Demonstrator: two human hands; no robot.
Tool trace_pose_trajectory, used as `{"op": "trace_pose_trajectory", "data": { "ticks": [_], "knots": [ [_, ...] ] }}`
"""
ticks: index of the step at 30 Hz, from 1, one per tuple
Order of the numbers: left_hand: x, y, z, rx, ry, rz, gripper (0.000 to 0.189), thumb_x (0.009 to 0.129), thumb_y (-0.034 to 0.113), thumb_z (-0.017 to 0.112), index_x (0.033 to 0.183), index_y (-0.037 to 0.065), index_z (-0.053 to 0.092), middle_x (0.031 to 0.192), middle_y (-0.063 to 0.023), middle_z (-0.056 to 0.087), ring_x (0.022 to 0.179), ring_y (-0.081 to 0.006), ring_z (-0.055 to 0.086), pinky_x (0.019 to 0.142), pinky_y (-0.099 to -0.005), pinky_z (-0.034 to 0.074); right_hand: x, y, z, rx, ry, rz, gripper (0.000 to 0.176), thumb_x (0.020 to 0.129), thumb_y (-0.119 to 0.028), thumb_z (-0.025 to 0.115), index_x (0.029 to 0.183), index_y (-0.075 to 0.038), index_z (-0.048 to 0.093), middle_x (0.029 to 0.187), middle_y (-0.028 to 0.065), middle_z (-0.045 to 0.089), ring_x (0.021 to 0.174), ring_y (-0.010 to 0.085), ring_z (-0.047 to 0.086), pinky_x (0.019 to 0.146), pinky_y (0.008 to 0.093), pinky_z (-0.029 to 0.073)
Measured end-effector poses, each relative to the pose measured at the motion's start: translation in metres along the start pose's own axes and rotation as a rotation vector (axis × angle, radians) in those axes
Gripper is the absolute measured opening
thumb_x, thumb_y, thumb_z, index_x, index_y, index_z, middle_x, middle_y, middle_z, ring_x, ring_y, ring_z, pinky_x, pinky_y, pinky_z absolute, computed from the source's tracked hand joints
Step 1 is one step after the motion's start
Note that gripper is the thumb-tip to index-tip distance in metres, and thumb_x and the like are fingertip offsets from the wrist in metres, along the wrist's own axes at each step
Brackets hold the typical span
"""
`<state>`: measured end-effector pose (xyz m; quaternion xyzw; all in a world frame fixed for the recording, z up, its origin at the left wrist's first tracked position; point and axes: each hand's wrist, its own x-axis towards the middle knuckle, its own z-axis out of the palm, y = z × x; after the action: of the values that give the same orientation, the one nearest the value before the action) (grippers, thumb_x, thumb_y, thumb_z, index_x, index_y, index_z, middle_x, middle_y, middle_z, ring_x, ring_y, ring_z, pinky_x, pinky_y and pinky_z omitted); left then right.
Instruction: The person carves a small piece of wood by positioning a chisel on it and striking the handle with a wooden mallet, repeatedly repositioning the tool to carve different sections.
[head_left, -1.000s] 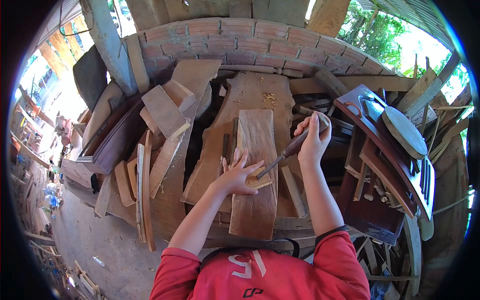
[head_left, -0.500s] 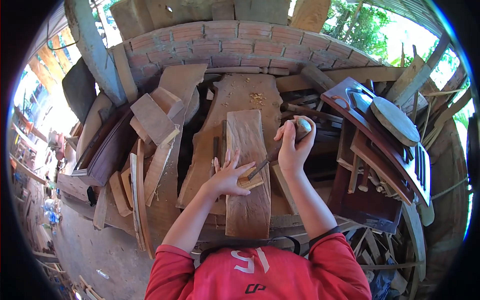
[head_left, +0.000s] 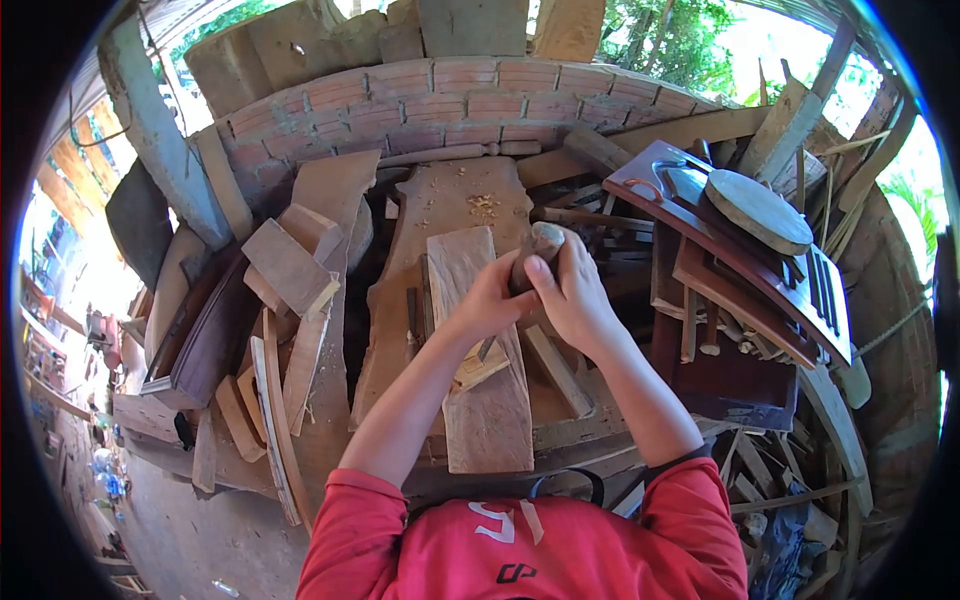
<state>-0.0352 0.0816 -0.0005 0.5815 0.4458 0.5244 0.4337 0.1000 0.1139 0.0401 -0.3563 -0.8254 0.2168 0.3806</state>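
A wood chisel (head_left: 530, 262) with a brown handle stands nearly upright over a long plank (head_left: 480, 350), and both hands wrap its handle. My left hand (head_left: 487, 300) grips the lower part of the handle. My right hand (head_left: 570, 290) closes around it higher up, near the rounded butt. The blade tip meets a small pale wood block (head_left: 478, 368) lying on the plank. The plank rests on a wide slab (head_left: 440, 220) dotted with shavings.
Offcuts and boards (head_left: 290, 265) are heaped to the left. A dark carved frame (head_left: 740, 270) with a round wooden disc (head_left: 758, 212) leans on the right. A brick wall (head_left: 470, 100) closes the back. Thin sticks and scraps lie at lower right.
My left hand has left the small block and risen to join the right hand on the chisel handle. The chisel has swung from slanted to nearly upright.
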Motion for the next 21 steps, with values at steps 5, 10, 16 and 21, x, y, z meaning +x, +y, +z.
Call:
{"op": "trace_pose_trajectory", "data": {
  "ticks": [5, 10, 16, 21],
  "knots": [
    [-0.010, 0.010, 0.013, -0.022, 0.167, 0.148, 0.016, 0.075, 0.011, 0.063, 0.076, 0.005, 0.049, 0.063, 0.0055, 0.045, 0.057, -0.0023, 0.040, 0.049, -0.0206, 0.032, -0.054, 0.057, 0.020, 0.249, -0.055, 0.167, 0.059, 0.083, -0.041, 0.050, 0.121, 0.003, 0.038, 0.121, 0.0215, 0.041, 0.113, 0.0357, 0.040, 0.094, 0.0411, 0.033],
    [-0.012, 0.007, 0.016, 0.108, 0.209, 0.141, 0.021, 0.075, 0.014, 0.064, 0.069, 0.007, 0.046, 0.059, 0.0065, 0.041, 0.055, -0.0027, 0.036, 0.049, -0.0215, 0.030, -0.142, 0.077, 0.038, -0.582, -0.378, 0.437, 0.056, 0.079, -0.034, 0.059, 0.119, 0.001, 0.040, 0.126, 0.0185, 0.039, 0.123, 0.0330, 0.031, 0.096, 0.0513, 0.030],
    [-0.011, 0.002, 0.013, 0.030, 0.246, 0.111, 0.017, 0.073, 0.013, 0.064, 0.076, 0.003, 0.050, 0.060, 0.0057, 0.038, 0.057, -0.0046, 0.032, 0.050, -0.0226, 0.029, -0.175, 0.112, 0.038, -0.668, -0.354, 0.410, 0.057, 0.077, -0.035, 0.060, 0.117, 0.000, 0.038, 0.122, 0.0202, 0.043, 0.119, 0.0345, 0.037, 0.091, 0.0525, 0.034],
    [-0.011, 0.008, 0.016, 0.073, 0.216, 0.112, 0.017, 0.074, 0.013, 0.063, 0.073, 0.005, 0.048, 0.060, 0.0045, 0.041, 0.057, -0.0046, 0.036, 0.051, -0.0227, 0.032, -0.085, 0.083, -0.049, 0.123, -0.005, 0.607, 0.029, 0.087, -0.029, 0.049, 0.091, -0.001, 0.047, 0.069, 0.0125, 0.058, 0.058, 0.0209, 0.057, 0.050, 0.0342, 0.045]
  ]
}}
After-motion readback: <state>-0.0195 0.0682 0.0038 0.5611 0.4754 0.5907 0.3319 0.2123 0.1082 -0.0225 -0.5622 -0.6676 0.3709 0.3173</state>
